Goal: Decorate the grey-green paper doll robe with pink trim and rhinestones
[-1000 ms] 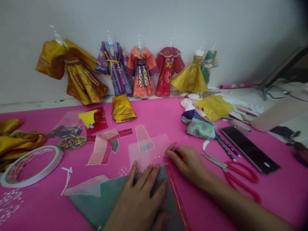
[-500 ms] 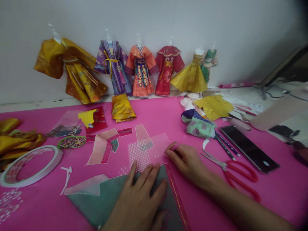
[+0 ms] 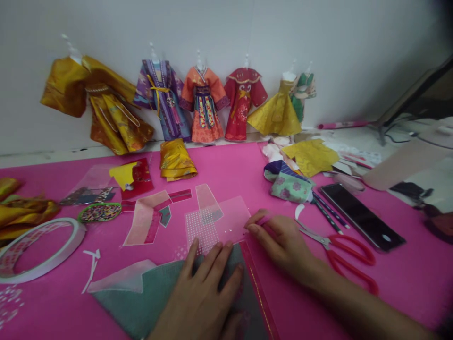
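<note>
My left hand point(image 3: 207, 288) lies with its fingers spread on a dark green cloth piece point(image 3: 155, 288), which has a red, gold-lined border strip point(image 3: 255, 285) along its right side. My right hand point(image 3: 283, 241) is closed in a pinch just above the top of that strip. Something small and pink shows between its fingers, too hidden to name. Beside its fingertips lies a clear sheet point(image 3: 233, 212) with a few loose gems point(image 3: 228, 231). A sheet of white gem dots point(image 3: 202, 231) sits just beyond my left fingertips.
Red-handled scissors point(image 3: 348, 250) and a phone point(image 3: 363, 215) lie at the right. Left are a tape roll point(image 3: 76, 236), a bead dish point(image 3: 99, 212) and cut paper garment pieces point(image 3: 145, 217). Several miniature dresses point(image 3: 205, 106) stand along the wall. A cylindrical bottle point(image 3: 410, 153) is far right.
The view has turned slightly right, so the things on the table appear shifted left. My left hand stays flat on the cloth; my right hand keeps its pinch almost in place.
</note>
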`<move>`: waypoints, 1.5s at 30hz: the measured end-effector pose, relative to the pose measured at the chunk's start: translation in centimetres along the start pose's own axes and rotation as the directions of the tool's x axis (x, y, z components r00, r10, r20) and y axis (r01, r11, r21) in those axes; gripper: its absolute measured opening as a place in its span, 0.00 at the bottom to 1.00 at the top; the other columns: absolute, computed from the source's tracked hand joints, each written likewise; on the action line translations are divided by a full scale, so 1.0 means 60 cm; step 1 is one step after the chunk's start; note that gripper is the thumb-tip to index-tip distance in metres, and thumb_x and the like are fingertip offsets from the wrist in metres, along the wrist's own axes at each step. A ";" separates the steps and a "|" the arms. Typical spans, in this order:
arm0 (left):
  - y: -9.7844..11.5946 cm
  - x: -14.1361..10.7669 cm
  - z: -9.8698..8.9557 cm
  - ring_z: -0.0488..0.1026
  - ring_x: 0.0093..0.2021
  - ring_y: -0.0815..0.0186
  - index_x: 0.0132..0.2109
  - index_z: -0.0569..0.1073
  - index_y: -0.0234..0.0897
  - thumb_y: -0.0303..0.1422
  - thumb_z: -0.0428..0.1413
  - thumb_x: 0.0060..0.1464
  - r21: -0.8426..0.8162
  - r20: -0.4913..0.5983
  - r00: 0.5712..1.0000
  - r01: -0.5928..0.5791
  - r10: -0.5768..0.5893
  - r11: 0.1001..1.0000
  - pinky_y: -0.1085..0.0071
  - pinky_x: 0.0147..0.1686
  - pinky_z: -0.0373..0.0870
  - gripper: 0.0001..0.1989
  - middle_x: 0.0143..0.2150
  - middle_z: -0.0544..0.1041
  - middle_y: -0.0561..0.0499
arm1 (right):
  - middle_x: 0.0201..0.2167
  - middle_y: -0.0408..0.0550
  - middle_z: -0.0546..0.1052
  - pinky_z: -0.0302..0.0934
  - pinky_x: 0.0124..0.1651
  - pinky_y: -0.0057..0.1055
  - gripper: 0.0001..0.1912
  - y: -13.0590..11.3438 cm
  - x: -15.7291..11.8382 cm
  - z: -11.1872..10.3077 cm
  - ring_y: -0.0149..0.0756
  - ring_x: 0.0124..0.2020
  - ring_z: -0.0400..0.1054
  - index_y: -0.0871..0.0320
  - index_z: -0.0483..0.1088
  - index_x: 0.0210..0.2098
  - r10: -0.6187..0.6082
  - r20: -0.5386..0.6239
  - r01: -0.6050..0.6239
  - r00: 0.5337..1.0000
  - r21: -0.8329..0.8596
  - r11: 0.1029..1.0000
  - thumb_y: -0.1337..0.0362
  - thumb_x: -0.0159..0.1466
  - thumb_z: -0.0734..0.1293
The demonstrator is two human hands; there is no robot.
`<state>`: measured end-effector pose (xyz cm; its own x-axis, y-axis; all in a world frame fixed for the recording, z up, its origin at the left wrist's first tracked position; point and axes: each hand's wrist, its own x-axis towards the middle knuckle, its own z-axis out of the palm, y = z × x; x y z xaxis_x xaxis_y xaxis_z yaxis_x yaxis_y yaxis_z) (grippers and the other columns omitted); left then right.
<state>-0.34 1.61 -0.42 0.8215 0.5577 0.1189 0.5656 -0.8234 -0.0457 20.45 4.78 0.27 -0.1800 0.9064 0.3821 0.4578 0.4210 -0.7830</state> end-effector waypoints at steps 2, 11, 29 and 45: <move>0.000 0.001 0.001 0.65 0.56 0.46 0.56 0.67 0.39 0.38 0.57 0.47 0.001 -0.007 1.000 0.002 -0.002 1.000 0.39 0.53 0.55 0.28 0.58 0.67 0.35 | 0.29 0.43 0.74 0.60 0.34 0.26 0.08 -0.015 -0.005 -0.005 0.30 0.30 0.67 0.57 0.67 0.31 0.053 0.021 -0.054 0.998 0.042 0.998 0.67 0.66 0.60; -0.003 -0.001 0.011 0.65 0.55 0.47 0.56 0.67 0.40 0.41 0.57 0.47 0.057 -0.042 0.999 -0.017 0.020 0.998 0.40 0.53 0.53 0.28 0.58 0.68 0.36 | 0.25 0.41 0.72 0.58 0.31 0.23 0.08 -0.013 -0.049 0.000 0.28 0.26 0.64 0.58 0.69 0.30 0.193 0.105 -0.204 0.975 0.107 0.973 0.66 0.65 0.62; -0.002 0.007 0.017 0.64 0.54 0.60 0.52 0.72 0.44 0.47 0.46 0.61 -0.002 -0.165 0.981 -0.107 0.105 0.994 0.55 0.62 0.19 0.20 0.51 0.75 0.56 | 0.24 0.40 0.70 0.55 0.31 0.24 0.08 -0.002 -0.058 0.005 0.28 0.25 0.62 0.58 0.67 0.28 0.124 0.089 -0.126 0.988 0.021 0.992 0.69 0.64 0.62; 0.009 0.007 0.023 0.63 0.55 0.60 0.52 0.72 0.48 0.48 0.48 0.59 -0.051 -0.175 0.984 -0.019 0.010 0.999 0.53 0.63 0.24 0.19 0.53 0.73 0.56 | 0.27 0.44 0.72 0.56 0.34 0.27 0.08 0.001 -0.063 0.007 0.31 0.30 0.64 0.58 0.66 0.28 0.125 0.115 -0.125 0.985 -0.013 0.992 0.67 0.65 0.62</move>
<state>0.40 1.52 -1.75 0.8015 0.5227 0.2904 0.5456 -0.8380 0.0027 20.79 1.39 -1.45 -0.2201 0.9499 0.2219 0.4879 0.3042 -0.8182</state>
